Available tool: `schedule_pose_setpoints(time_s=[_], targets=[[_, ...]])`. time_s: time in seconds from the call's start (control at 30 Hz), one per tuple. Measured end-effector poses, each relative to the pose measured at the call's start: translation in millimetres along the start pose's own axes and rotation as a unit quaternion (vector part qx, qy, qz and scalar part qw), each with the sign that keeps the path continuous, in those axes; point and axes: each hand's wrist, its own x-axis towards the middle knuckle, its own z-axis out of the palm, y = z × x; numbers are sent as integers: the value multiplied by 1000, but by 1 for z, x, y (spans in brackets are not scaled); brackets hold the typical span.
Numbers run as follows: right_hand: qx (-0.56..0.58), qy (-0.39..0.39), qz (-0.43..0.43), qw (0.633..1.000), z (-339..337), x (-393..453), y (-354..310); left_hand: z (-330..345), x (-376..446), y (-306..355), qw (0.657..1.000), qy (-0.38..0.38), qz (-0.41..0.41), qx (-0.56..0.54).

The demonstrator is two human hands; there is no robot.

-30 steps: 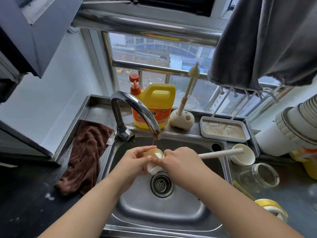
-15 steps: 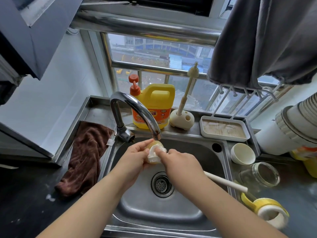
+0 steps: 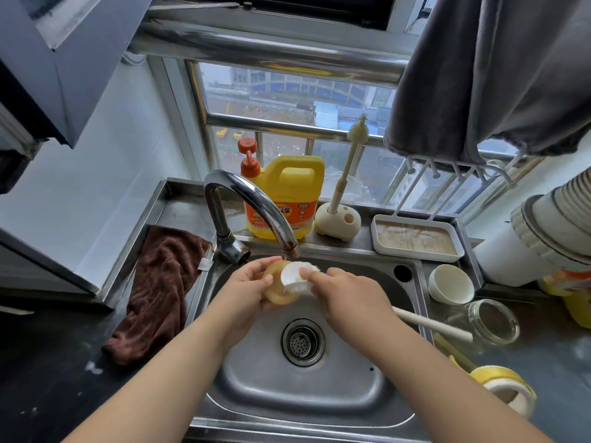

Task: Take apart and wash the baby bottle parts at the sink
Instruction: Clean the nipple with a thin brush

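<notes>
- The left hand (image 3: 248, 290) pinches a yellow bottle ring (image 3: 277, 292) over the sink (image 3: 319, 407), under the tap (image 3: 252, 203).
- The right hand (image 3: 348, 298) grips a white brush (image 3: 295, 276), its bristles pressed on the ring.

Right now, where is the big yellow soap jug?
In the head view, the yellow soap jug stands on the ledge behind the sink, under the window, just behind the faucet and left of the cream brush holder.
</notes>
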Motion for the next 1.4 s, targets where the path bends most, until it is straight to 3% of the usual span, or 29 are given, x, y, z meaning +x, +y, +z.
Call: schedule_pose_setpoints(time_s=[0.13, 0.3, 0.7, 0.8, 0.93, 1.07, 1.3, 1.4], targets=[[2, 0, 48, 999, 4, -2, -5, 3, -3, -7, 1000, 5, 13, -1], [-30, -31, 28, 999, 7, -4, -18, 12, -2, -7, 997, 10, 51, 57], [-161, -41, -186, 968, -12, 4, -6, 0, -1, -17, 985, -10, 34, 171], [-107, -24, -134, 985, -10, 2, 2, -3, 0, -15, 984, 4, 46, 173], [5, -2, 19, 1000, 2, -4, 3, -2, 0, -10, 984, 25, 55, 170], [-17, -35, 46, 998, 7, -9, -15, 7, -4, -12, 988, 28, 67, 138], [-179, -10, -80, 980, -1, -12, -23, 1, -3, -11, 981, 25, 73, 176], [-123, -24, -153, 980, -1, -6, -8, -1, -4, -14, 978, 6, 66, 196]])
